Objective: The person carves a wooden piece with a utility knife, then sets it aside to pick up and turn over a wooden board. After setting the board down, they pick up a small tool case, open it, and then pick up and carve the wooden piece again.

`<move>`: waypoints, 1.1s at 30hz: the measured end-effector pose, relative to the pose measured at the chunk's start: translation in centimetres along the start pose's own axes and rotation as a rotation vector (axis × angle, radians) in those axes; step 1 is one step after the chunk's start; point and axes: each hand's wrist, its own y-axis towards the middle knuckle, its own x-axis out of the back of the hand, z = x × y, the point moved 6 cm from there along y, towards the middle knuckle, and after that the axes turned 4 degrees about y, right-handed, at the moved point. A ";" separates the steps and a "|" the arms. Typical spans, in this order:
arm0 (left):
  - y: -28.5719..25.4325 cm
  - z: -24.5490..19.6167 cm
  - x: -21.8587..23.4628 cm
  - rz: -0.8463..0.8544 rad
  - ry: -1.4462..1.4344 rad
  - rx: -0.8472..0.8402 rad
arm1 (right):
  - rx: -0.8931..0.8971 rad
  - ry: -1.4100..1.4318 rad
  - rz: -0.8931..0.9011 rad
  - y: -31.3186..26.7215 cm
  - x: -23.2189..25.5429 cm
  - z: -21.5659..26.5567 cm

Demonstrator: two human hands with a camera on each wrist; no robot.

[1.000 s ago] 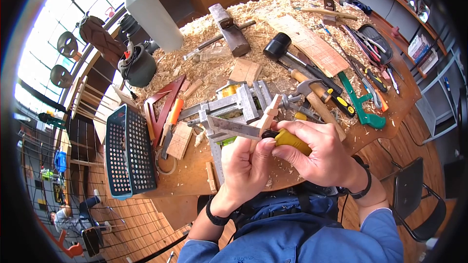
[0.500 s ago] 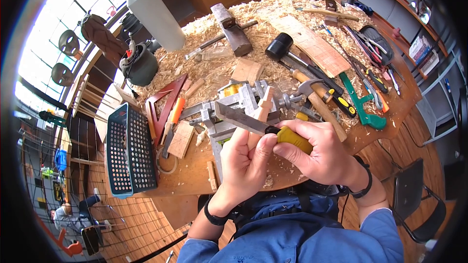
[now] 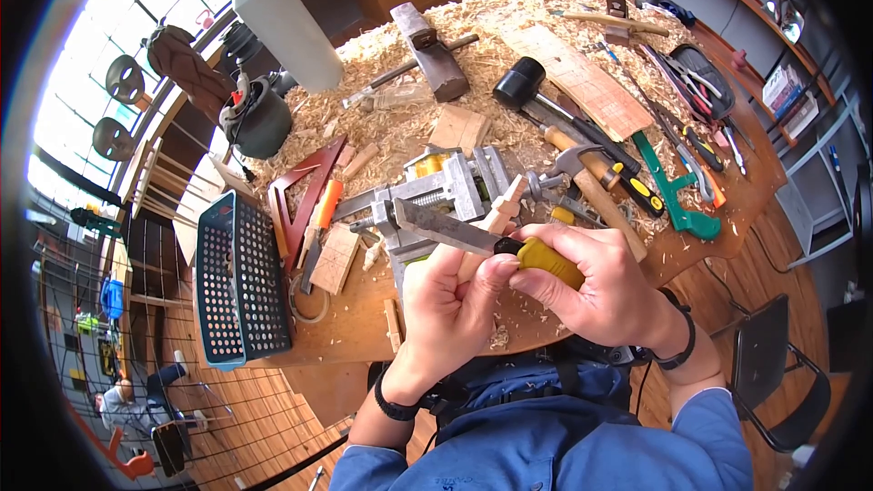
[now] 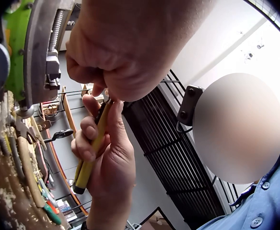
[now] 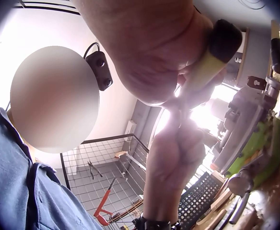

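My left hand (image 3: 450,305) grips a pale wooden stick (image 3: 498,214), its carved, notched end sticking up past the fingers. My right hand (image 3: 605,286) holds a chisel (image 3: 550,264) by its yellow and black handle. The broad steel blade lies across the stick in the head view and points left, over the left fingers. At the blade's neck, the left thumb presses close beside the right fingertips. The left wrist view shows the right fingers curled round the yellow handle (image 4: 85,175). In the right wrist view its black butt (image 5: 226,39) sticks out of the fist.
A metal vise (image 3: 441,191) stands just beyond the hands. Rightward lie a hammer (image 3: 596,195), a black mallet (image 3: 519,83) and a green-handled saw (image 3: 677,200). A perforated basket (image 3: 241,286) sits at the left edge, and wood shavings (image 3: 364,141) cover the table's far part.
The chisel blade's free end has risen, now sitting higher across the stick. The stick's tip swung left and up, then back to the right. Both hands keep their grip.
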 end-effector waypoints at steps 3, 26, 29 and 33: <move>0.2 -0.2 0.1 -0.022 0.030 -0.017 | -0.026 0.015 0.027 0.2 0.0 0.4; 0.8 -1.2 0.9 -0.105 0.026 0.122 | -0.217 0.137 -0.178 0.1 1.6 -0.2; 0.8 -1.4 0.8 -0.062 -0.039 0.135 | -0.157 0.110 -0.223 0.3 2.2 -0.7; 0.9 -1.7 0.5 -0.045 -0.140 0.141 | -0.223 0.145 -0.163 0.3 2.1 -0.4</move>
